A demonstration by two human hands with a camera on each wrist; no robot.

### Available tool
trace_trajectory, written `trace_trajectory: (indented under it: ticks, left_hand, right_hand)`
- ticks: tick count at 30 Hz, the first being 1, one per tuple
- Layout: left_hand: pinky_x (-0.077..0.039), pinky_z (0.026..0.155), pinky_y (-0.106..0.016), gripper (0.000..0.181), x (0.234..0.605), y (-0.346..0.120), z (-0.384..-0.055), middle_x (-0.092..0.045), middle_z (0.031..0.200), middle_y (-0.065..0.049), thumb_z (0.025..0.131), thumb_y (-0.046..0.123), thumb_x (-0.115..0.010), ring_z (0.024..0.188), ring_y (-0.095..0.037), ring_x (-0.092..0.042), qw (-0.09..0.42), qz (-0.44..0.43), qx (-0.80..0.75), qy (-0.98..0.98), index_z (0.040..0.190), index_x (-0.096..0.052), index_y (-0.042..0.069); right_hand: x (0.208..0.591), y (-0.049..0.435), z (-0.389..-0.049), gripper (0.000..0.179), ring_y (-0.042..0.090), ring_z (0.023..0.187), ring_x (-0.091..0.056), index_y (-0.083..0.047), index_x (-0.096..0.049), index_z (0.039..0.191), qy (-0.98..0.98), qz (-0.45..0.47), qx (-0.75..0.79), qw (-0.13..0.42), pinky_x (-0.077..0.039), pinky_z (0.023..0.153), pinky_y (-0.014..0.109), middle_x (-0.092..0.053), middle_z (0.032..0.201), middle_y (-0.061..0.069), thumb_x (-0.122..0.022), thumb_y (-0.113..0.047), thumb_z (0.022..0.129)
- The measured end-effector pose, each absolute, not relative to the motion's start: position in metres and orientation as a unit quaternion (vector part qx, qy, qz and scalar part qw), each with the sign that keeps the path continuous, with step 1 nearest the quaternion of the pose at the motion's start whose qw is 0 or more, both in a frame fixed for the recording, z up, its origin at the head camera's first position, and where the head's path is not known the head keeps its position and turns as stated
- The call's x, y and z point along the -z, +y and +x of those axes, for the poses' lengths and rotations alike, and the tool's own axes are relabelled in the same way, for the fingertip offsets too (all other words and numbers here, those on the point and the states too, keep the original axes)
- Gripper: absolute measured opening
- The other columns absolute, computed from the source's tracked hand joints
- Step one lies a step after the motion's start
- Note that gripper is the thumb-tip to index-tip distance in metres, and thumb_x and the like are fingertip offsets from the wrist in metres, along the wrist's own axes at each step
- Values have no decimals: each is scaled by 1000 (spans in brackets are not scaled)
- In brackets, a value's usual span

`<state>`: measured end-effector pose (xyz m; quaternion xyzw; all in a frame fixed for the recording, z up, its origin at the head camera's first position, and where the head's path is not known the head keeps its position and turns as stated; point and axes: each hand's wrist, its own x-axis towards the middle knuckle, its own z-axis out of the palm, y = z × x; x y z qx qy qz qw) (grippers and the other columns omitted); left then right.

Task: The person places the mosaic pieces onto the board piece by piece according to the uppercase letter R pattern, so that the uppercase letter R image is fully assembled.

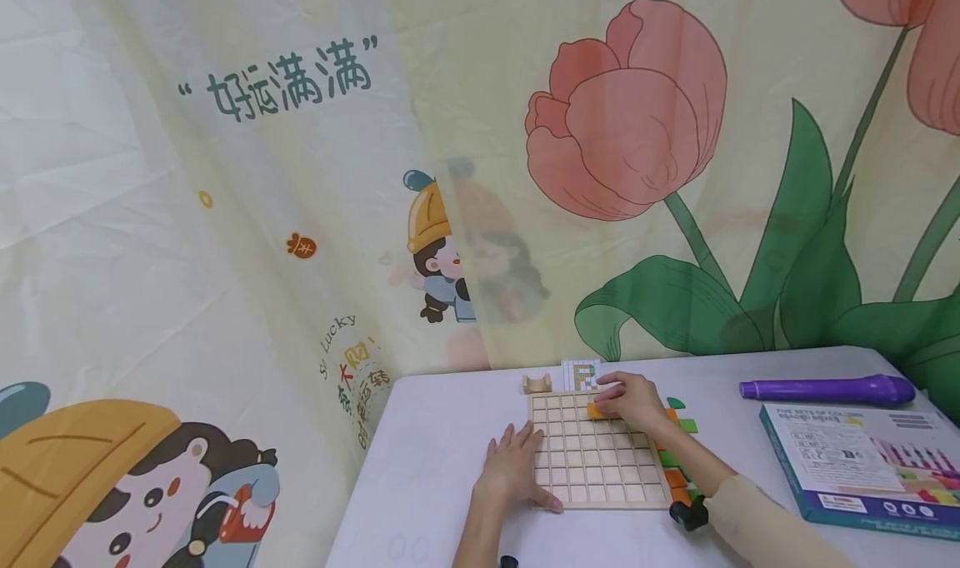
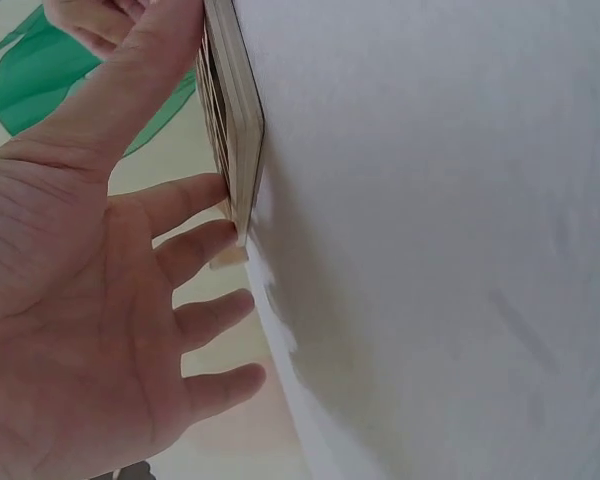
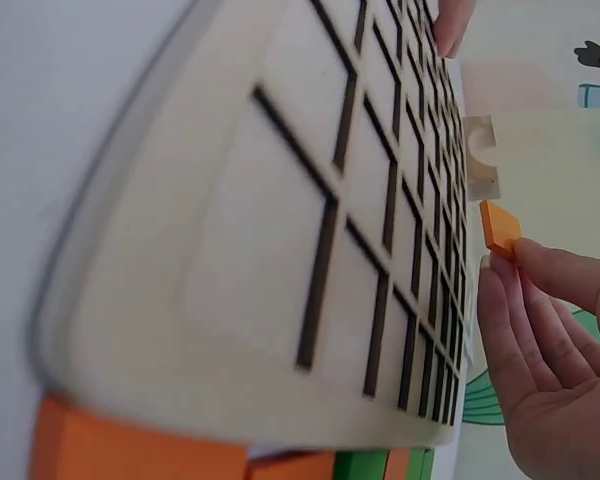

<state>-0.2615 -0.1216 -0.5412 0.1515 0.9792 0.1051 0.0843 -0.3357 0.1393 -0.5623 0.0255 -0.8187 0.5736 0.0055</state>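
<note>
A wooden grid board (image 1: 592, 460) lies on the white table, its squares bare wherever they show. Between thumb and fingers, my right hand (image 1: 633, 401) pinches an orange tile (image 3: 500, 230) above the board's far part. In the head view that orange tile (image 1: 596, 411) is partly covered by the fingers. My left hand (image 1: 510, 472) lies with spread, straight fingers along the board's left edge. The left wrist view shows its fingertips (image 2: 215, 235) touching the board's side. Orange and green pieces (image 1: 678, 476) lie along the right edge, partly hidden by the right forearm.
Behind the board stand a small notched wooden holder (image 1: 537, 383) and a card with a coloured grid pattern (image 1: 583, 374). To the right lie a purple marker-shaped object (image 1: 825, 390) and a flat boxed set (image 1: 870, 468). A printed curtain (image 1: 465, 93) hangs behind the table.
</note>
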Motion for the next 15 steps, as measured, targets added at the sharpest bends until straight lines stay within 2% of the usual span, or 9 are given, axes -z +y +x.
trace_trajectory:
  ticks: [10,15]
  left_hand:
    - [-34,118,-66,123,543,-122,-259,-42,165,-10,52,60,-99,151,-42,-36,63,163,-94,980,154,-50,13]
    - [-32,119,-66,122,542,-123,-260,-41,165,-10,53,59,-99,152,-42,-34,69,162,-101,979,154,-51,12]
  right_hand:
    - [563,120,-343,39,16,74,-75,1,-71,122,-835,42,-548,2,-62,68,30,-77,84,0,-84,-3,86]
    - [564,110,-349,38,15,71,-74,0,-72,121,-837,46,-546,3,-61,65,29,-77,81,-1,-84,-3,85]
